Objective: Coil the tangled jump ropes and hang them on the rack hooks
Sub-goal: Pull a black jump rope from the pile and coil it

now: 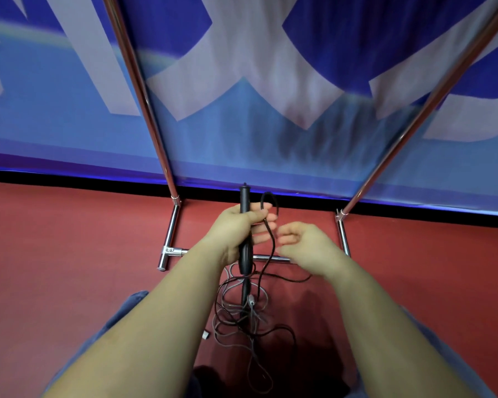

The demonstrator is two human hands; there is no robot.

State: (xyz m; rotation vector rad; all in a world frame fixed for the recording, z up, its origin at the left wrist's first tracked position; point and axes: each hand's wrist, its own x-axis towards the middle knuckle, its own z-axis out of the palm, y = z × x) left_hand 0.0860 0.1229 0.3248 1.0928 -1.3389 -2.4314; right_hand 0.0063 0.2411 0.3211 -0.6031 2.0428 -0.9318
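Observation:
My left hand [236, 228] grips a black jump rope handle [245, 254] held upright in front of me. A thin dark cord [268, 214] loops over my left fingers and hangs down. My right hand [302, 242] is close beside it on the right, fingers loosely curled near the cord; whether it pinches the cord I cannot tell. Below my hands a tangle of dark and grey ropes [242, 320] lies on the red floor, with a second black handle standing among them. No hooks are in view.
The chrome rack's left upright [144, 96] and right upright [431, 96] rise on either side, with base feet and a low crossbar [270, 258] on the red floor. A blue and white banner [242, 81] hangs right behind. Blue trouser knees show at the bottom.

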